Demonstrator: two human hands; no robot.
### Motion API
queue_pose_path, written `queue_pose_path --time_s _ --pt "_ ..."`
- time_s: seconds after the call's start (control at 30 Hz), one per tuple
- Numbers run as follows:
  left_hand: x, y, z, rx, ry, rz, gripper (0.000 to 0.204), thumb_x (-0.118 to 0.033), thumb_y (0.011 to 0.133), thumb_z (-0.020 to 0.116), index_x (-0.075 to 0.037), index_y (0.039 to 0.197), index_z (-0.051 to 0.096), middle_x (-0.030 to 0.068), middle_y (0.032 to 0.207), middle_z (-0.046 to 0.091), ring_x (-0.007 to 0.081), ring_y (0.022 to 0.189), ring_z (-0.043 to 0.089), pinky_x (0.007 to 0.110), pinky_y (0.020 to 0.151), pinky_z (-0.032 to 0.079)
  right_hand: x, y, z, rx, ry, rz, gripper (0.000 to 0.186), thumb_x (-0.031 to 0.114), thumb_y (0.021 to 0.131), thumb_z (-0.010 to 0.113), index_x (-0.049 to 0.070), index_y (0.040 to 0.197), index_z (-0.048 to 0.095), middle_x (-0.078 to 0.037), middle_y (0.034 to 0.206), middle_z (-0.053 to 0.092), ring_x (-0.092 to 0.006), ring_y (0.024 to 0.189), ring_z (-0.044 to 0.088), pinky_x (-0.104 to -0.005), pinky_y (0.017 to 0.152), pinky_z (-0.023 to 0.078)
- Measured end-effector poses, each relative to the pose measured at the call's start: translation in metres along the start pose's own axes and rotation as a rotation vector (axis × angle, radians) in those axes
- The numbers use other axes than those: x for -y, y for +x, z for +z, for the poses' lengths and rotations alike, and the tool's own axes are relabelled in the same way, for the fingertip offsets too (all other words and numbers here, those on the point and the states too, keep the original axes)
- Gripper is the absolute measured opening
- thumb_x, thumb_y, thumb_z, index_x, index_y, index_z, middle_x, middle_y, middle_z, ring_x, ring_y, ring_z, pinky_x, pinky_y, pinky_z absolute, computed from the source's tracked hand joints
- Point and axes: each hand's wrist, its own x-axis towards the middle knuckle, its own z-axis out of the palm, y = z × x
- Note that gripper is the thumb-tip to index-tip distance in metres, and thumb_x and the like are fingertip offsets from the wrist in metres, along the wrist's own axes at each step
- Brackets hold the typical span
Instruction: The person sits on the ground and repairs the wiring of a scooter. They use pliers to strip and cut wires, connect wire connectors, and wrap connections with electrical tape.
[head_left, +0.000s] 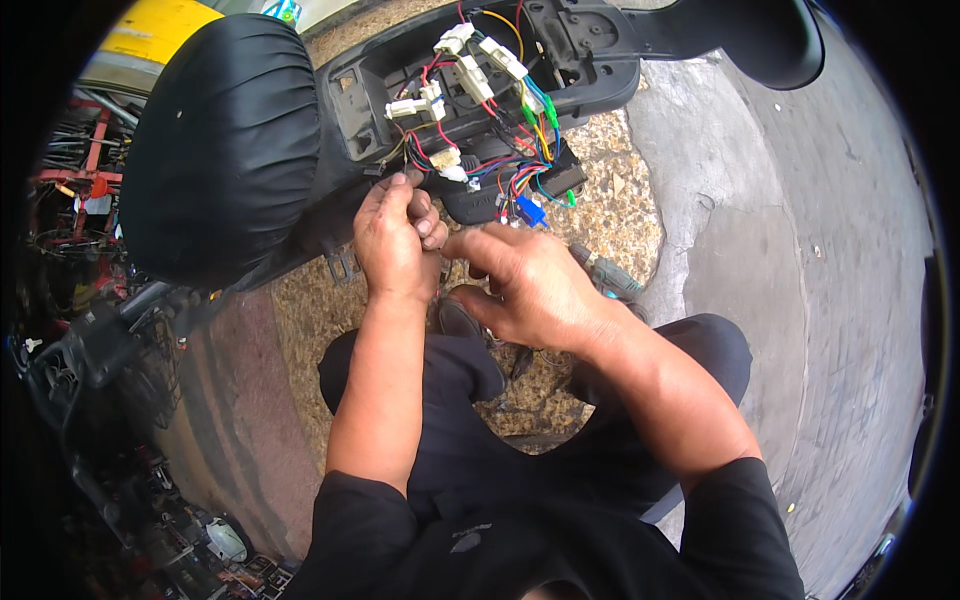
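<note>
My left hand (393,238) is closed, its thumb and fingers pinched at a thin dark wire (406,158) at the near edge of an opened black scooter body (345,135). Just right of it hovers my right hand (525,285), fingers curved and thumb apart, with nothing visible in it. Beyond both hands, bundles of coloured wires (520,180) spill out of the compartment. White plug connectors (472,78) lie among them, along with green terminals (551,112) and a blue connector (530,210). A black box-shaped unit (560,175) sits under the wires.
A black padded seat (225,150) rises at the left; another black seat part (765,45) is at the far right. On the speckled ground by my right wrist lies a green-grey power tool (612,275). Cluttered parts and a red frame (97,150) fill the left side.
</note>
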Motion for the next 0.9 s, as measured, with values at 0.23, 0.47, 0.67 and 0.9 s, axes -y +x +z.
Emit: queue_pose_path --time_s 0.23,0.47,0.67,0.9 --pt "0.007 -0.002 -0.006 -0.062 -0.037 -0.057 0.021 -0.021 0.099 0.055 -0.001 0.096 0.060 0.0048 0.072 0.056 0.0117 0.054 0.048 0.025 0.047 0.040 0.006 -0.004 0.016 -0.101 0.038 -0.097 0.015 0.004 0.075 0.065 0.005 0.088 0.058 -0.013 0.079 0.058 -0.0366 0.069 0.062 -0.0460 0.058 0.051" --pt "-0.016 -0.019 -0.019 0.066 0.338 0.408 0.011 -0.008 0.096 0.056 -0.002 0.102 0.063 -0.0002 0.082 0.060 0.0034 0.066 0.049 0.017 0.058 0.038 0.006 0.001 0.016 -0.201 0.322 -0.060 0.009 -0.001 0.079 0.067 0.001 0.084 0.060 -0.013 0.074 0.060 -0.0330 0.065 0.062 -0.0388 0.057 0.049" --pt "-0.021 -0.042 -0.011 0.571 0.789 0.603 0.011 -0.001 0.087 0.062 0.004 0.097 0.065 0.0105 0.088 0.066 0.0160 0.070 0.062 0.029 0.062 0.048 0.005 0.004 0.001 -0.361 0.424 0.145 0.010 0.000 0.085 0.067 0.001 0.078 0.060 -0.009 0.065 0.060 -0.0160 0.055 0.058 -0.0310 0.052 0.046" --pt "-0.017 -0.037 -0.008 0.409 0.979 0.766 0.004 0.001 0.086 0.063 -0.001 0.086 0.059 0.0130 0.074 0.064 0.0293 0.065 0.065 0.036 0.059 0.050 -0.008 0.000 0.006 -0.472 0.428 0.326 0.015 0.006 0.091 0.066 0.001 0.080 0.057 -0.006 0.061 0.057 -0.0064 0.056 0.049 -0.0270 0.050 0.042"
